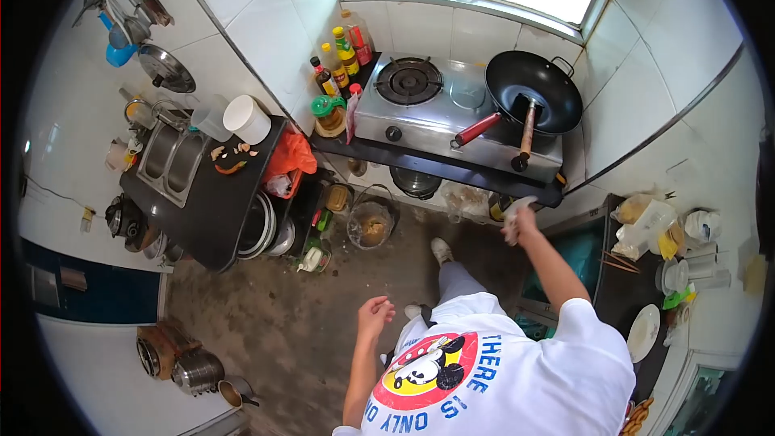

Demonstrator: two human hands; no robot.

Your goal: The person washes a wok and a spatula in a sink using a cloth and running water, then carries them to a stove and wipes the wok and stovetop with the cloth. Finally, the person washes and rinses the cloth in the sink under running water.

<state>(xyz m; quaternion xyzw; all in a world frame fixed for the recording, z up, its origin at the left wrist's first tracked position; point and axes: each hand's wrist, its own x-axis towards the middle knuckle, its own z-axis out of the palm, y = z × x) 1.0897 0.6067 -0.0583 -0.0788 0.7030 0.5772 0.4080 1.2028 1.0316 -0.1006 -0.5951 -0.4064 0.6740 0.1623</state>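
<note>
My left hand (375,316) hangs over the floor, fingers loosely curled and apart, with nothing in it. My right hand (523,226) is stretched forward by the front edge of the stove counter, closed around a crumpled white cloth (514,210); whether it is cloth or paper is hard to tell. Ahead of that hand, a black wok (529,90) rests on the right burner of the steel gas stove (444,123). A utensil with a wooden handle (527,136) lies in the wok, and a red handle (478,128) sticks out beside it.
Bottles (345,52) line the stove's left side. At left, a dark counter (190,226) holds a double sink (171,163) and a white tub (247,119). A bin (371,223) with scraps stands on the floor. To the right, a dark table (622,299) carries bags and a plate (643,333).
</note>
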